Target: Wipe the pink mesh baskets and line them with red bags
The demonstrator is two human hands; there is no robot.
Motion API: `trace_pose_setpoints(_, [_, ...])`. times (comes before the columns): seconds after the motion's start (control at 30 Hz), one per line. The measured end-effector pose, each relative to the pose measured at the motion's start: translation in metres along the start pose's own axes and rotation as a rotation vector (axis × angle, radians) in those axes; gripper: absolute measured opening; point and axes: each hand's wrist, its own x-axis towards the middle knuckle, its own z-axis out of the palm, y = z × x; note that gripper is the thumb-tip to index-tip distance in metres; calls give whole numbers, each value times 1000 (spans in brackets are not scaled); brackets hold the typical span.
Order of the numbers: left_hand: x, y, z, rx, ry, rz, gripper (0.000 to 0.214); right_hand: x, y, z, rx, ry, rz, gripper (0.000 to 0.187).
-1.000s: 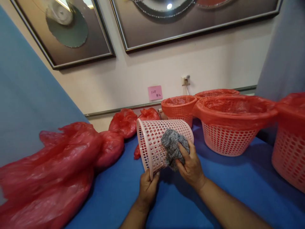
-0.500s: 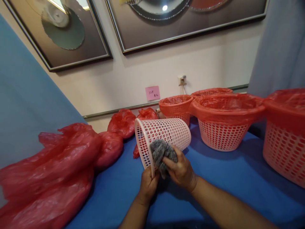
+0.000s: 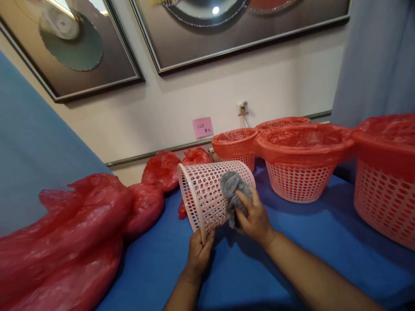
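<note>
A pale pink perforated plastic basket (image 3: pixel 207 183) is tipped on its side above the blue table, its open mouth facing left. My left hand (image 3: pixel 199 252) grips the rim at its lower edge. My right hand (image 3: pixel 256 216) is closed on a grey cloth (image 3: pixel 234 190), which presses against the basket's outer side towards its base. The fingertips under the cloth are partly hidden.
Filled red plastic bags (image 3: pixel 84 233) lie on the left, with smaller red bags (image 3: pixel 162 170) behind. Several baskets lined with red bags, one in the middle (image 3: pixel 300 181), stand right. A pink note (image 3: pixel 202 127) and socket (image 3: pixel 242 109) are on the wall.
My right hand has slid the grey cloth from near the basket's rim to the right, towards its base. My left hand keeps hold of the rim. The view has shifted slightly.
</note>
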Motion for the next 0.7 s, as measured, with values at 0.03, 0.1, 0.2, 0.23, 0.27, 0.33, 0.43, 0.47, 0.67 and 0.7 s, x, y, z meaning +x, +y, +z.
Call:
trace_pose_setpoints(0.03, [0, -1, -1, 6, -12, 25, 50, -4, -13, 0, 27, -56, -135, 58])
trace_pose_setpoints(0.1, [-1, -3, -2, 12, -15, 59, 52, -11, -35, 1, 91, -145, -354, 62])
trace_pose_setpoints(0.2, [-2, -4, -3, 23, 4, 27, 50, -12, -38, 3, 116, -156, -377, 61])
trace_pose_setpoints(0.23, [-2, -4, -2, 30, 9, 7, 49, -9, -31, 3, 92, -115, -284, 59])
trace_pose_setpoints(0.27, [-1, -4, -2, 36, 15, -10, 49, -5, -19, 3, 63, -58, -158, 57])
trace_pose_setpoints(0.33, [0, -3, 0, 44, 19, -22, 49, 6, 14, 3, 18, 83, 157, 50])
trace_pose_setpoints(0.43, [2, 0, 1, 53, 13, -5, 47, 22, 61, 1, 58, 248, 571, 50])
trace_pose_setpoints(0.47, [3, 1, 1, 55, 10, -1, 46, 25, 69, 0, 76, 271, 645, 52])
trace_pose_setpoints(0.67, [4, 2, -1, 49, 8, -2, 48, 10, 13, 0, 95, 60, 203, 50])
trace_pose_setpoints(0.7, [4, 1, -1, 38, 9, -11, 48, 4, -3, 0, 129, -14, 50, 53])
